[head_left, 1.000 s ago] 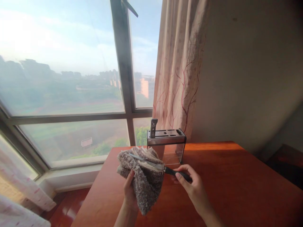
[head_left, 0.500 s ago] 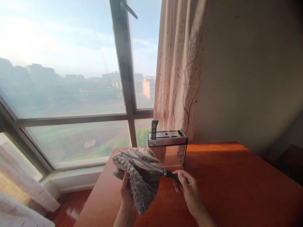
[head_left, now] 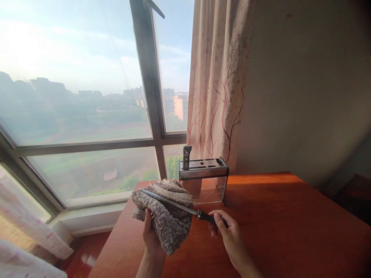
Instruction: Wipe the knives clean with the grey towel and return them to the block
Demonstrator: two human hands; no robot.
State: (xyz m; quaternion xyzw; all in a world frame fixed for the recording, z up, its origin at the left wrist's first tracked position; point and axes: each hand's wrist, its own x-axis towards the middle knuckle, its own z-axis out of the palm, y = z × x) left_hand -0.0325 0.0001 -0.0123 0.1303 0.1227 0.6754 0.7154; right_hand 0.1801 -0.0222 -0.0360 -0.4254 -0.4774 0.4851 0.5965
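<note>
My right hand [head_left: 226, 229] is closed round the black handle of a sharpening steel [head_left: 174, 205]. Its slim grey rod points to the upper left and lies across a fluffy grey-brown towel [head_left: 174, 229]. From below, my left hand [head_left: 152, 235] grips the bunched towel, thumb up along its near side and the other fingers hidden under the cloth. Just behind the towel stands a knife block [head_left: 204, 172] with a slotted metal top and clear sides. One dark-handled knife [head_left: 187, 157] sits upright in its left end.
The reddish-brown wooden table [head_left: 275, 227] spreads under both hands and to the right. Beyond its left and far edges are a large window [head_left: 87, 108] and a patterned curtain [head_left: 217, 88]. A plain wall [head_left: 295, 96] rises behind the right side.
Both hands, with the towel and the steel, have shifted slightly left in the picture. The towel's folds lie differently, with more of a pale band showing. The camera view has moved slightly too.
</note>
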